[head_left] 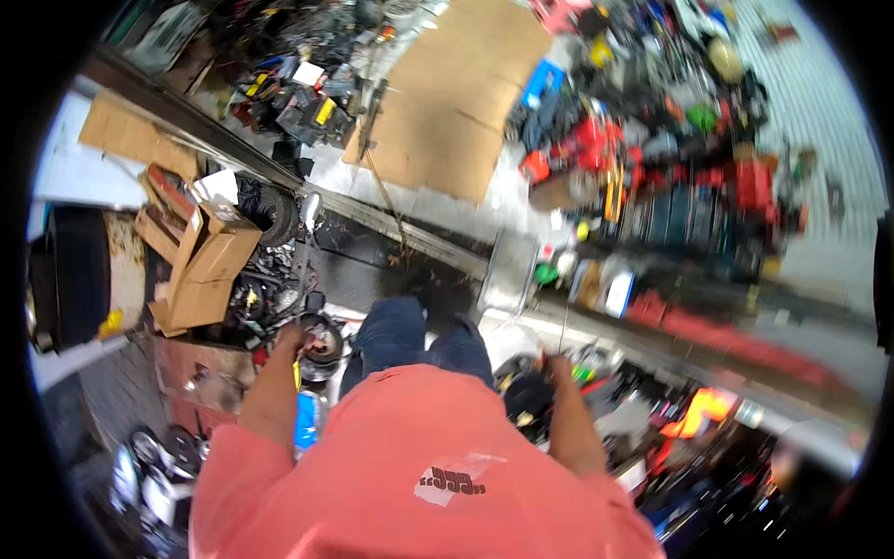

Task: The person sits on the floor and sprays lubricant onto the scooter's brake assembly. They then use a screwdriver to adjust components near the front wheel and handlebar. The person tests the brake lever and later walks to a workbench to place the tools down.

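My left hand (291,335) hangs at my left side, beside a small dark wheel (322,345). A grey bar with a rounded silver end (311,209) rises just beyond that hand. My right hand (556,367) is low on my right, next to a black rounded object (529,393). A thin dark line stands near its fingers, but whether I hold it does not show. The fingers of both hands are small and blurred, so their grip is unclear. Between my hands are my dark blue trouser legs (391,331).
An opened cardboard box (219,252) stands at the left near a black tire (277,216). Flat cardboard (456,102) covers floor ahead. A metal threshold (410,238) crosses before me. Red tools (587,144) and mixed parts heap at the right. A grey tray (508,270) lies ahead.
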